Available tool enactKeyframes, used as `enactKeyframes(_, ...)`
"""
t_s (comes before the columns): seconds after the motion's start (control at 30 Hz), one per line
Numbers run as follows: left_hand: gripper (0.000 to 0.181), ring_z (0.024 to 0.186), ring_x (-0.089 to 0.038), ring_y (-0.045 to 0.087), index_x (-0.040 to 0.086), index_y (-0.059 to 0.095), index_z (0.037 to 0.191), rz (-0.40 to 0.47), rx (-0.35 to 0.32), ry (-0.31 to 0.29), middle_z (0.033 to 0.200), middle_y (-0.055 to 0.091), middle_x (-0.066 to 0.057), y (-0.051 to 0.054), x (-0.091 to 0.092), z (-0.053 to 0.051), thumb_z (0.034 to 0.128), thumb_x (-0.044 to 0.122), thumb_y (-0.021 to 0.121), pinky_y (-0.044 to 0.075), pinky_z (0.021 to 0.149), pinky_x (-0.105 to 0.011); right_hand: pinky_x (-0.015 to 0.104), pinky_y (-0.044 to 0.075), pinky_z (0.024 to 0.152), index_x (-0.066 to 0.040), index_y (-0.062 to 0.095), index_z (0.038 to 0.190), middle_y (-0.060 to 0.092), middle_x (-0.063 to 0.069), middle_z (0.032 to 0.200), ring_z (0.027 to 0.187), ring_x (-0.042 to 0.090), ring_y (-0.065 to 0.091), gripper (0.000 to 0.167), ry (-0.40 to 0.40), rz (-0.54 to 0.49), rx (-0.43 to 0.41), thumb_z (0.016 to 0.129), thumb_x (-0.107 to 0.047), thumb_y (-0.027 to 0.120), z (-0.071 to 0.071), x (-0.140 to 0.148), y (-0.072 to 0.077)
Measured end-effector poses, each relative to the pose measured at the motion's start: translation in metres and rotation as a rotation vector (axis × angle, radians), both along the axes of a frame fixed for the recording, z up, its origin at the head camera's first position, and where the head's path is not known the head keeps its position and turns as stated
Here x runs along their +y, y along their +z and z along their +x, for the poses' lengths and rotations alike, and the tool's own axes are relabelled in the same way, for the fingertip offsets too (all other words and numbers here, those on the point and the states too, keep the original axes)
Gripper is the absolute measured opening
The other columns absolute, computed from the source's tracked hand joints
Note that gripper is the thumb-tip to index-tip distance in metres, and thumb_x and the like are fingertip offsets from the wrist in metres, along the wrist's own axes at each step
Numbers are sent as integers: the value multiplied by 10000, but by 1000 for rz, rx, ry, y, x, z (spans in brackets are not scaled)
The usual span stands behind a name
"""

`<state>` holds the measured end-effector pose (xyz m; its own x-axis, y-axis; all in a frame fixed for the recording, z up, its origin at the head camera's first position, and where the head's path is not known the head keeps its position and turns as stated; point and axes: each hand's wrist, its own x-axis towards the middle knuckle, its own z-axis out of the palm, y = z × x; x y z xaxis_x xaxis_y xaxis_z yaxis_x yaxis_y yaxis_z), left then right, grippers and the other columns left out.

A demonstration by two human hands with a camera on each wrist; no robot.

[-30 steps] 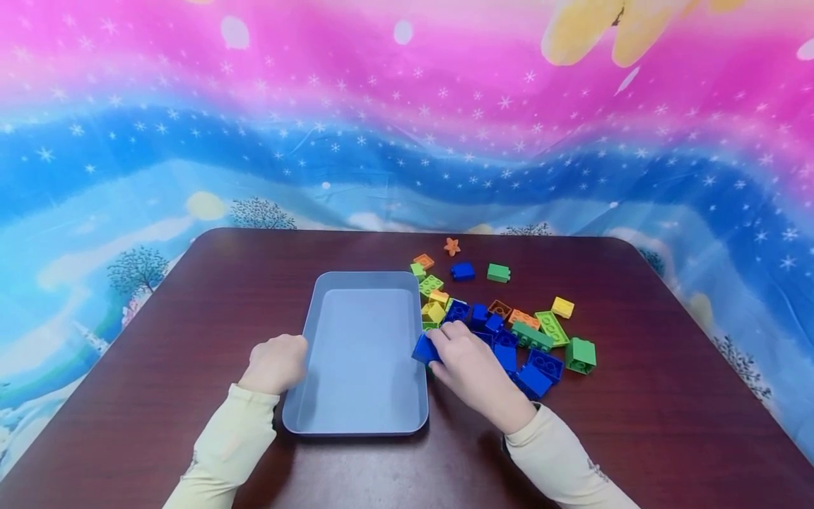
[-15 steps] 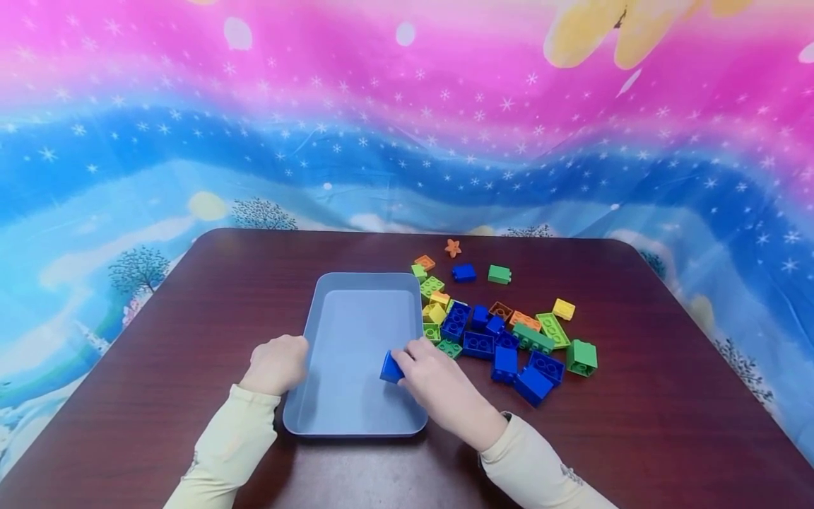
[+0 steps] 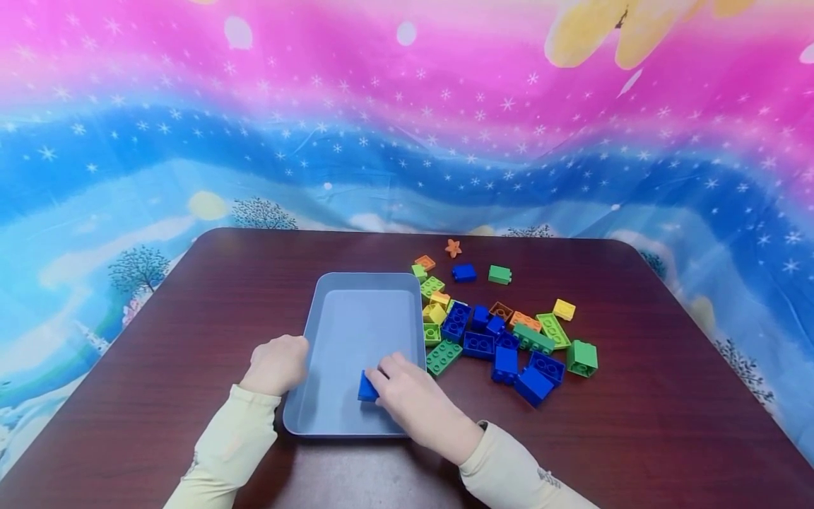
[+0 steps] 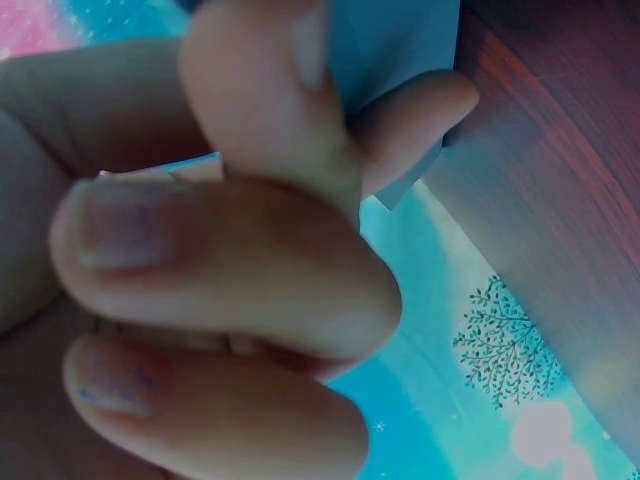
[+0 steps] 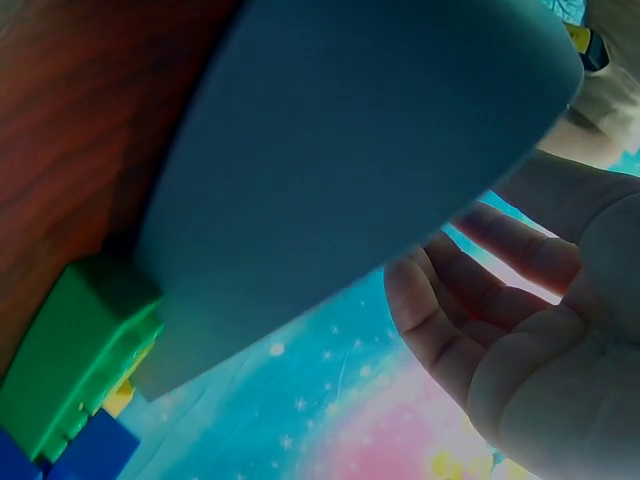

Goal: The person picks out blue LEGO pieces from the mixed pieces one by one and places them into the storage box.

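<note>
A grey tray (image 3: 343, 339) lies on the brown table. My left hand (image 3: 273, 364) holds its left rim; in the left wrist view the curled fingers (image 4: 230, 260) and thumb meet at the tray's edge (image 4: 395, 45). Inside the tray's near right part, my right hand (image 3: 422, 406) pinches a blue toy brick (image 3: 366, 387), partly covered by the fingers. Whether the brick touches the tray floor, I cannot tell. In the right wrist view the tray's outer wall (image 5: 350, 150) hides the brick and the fingertips of my right hand (image 5: 540, 330).
Right of the tray spreads a loose pile of blue (image 3: 478, 344), green (image 3: 443, 357), yellow and orange bricks. A green brick (image 5: 75, 340) lies close against the tray's right side. Farther back are an orange flower piece (image 3: 453, 247) and a blue brick (image 3: 464, 273). A patterned cloth hangs behind the table.
My right hand has carried the blue brick left and nearer, from the pile over the right rim into the tray. A green brick it covered now shows. The left hand stays put.
</note>
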<state>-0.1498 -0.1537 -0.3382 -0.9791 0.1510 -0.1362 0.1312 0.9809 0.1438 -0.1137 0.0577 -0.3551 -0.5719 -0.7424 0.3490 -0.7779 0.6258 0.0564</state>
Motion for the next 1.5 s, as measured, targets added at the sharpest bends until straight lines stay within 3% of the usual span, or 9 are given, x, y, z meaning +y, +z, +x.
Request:
enactKeyframes(0.63,182,514,-180,496,74,496,618,5,7,-4,558,466,-51,0,0,1,770,-27,503,407,452,-404,230,423,636,-82,629,1002,542,8,834,759,131,468,215,60,63,53,805,-164,657,3,-14,-16)
enactKeyframes(1.23,180,513,-186,508,74,492,610,1,33,-18,559,476,-55,-1,0,1,759,-27,500,417,450,-414,227,426,648,-85,641,1027,563,16,884,790,129,476,219,61,109,54,809,-84,637,3,-15,-18)
enactKeyframes(1.5,182,513,-182,507,75,491,609,2,32,-14,556,472,-52,-1,0,1,762,-24,504,418,456,-411,232,425,649,-95,621,1057,563,10,896,804,128,484,253,50,126,33,825,-191,640,3,-15,-16)
